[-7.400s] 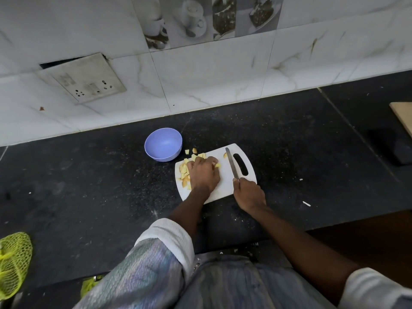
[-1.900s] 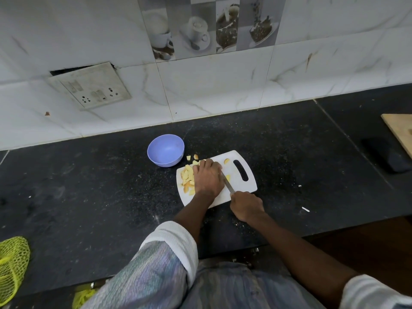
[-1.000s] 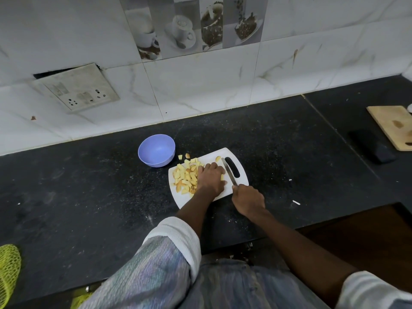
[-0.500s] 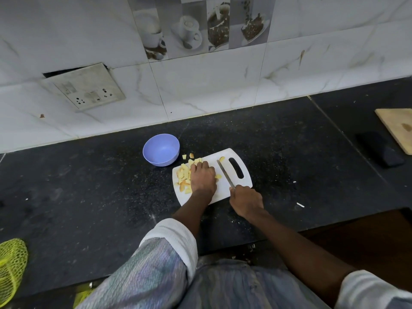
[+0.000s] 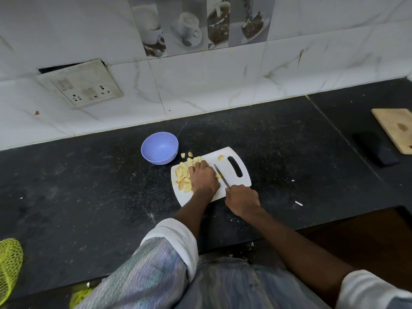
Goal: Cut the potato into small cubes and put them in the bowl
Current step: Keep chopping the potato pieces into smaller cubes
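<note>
Little changed since earlier | left hand [image 5: 204,178] presses potato pieces [image 5: 184,177] | right hand [image 5: 242,199] grips knife [image 5: 220,175] | no legible writing

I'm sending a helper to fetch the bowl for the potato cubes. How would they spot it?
On the black countertop, look just beyond the far left corner of the white cutting board, toward the tiled wall. The bowl stands there: small, round, lavender-blue and holding nothing, the only coloured dish beside the yellow potato cubes.
</note>
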